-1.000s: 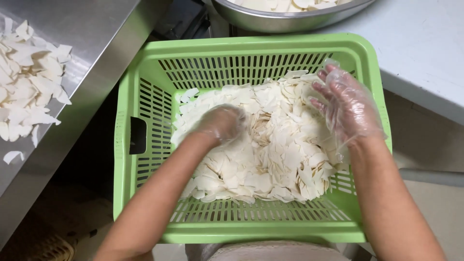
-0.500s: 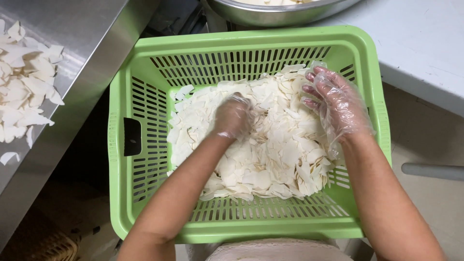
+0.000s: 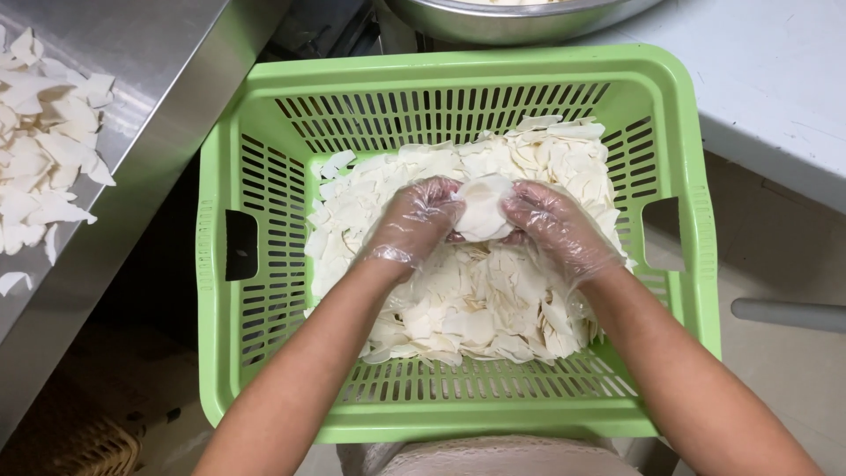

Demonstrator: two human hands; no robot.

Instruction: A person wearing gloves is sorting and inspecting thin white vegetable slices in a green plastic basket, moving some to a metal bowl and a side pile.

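A green slotted plastic basket holds a heap of thin, pale white slices. Both of my hands wear clear plastic gloves and meet over the middle of the heap. My left hand and my right hand together clasp a bunch of slices between their fingers, lifted slightly off the pile. My forearms reach in over the basket's near rim.
A steel counter at the left carries more loose white slices. A large metal bowl sits beyond the basket's far rim. A white tabletop lies at the right, and a grey bar sticks out below it.
My right hand moved in from the basket's right wall to the centre. Both hands closed together on a bunch of slices.
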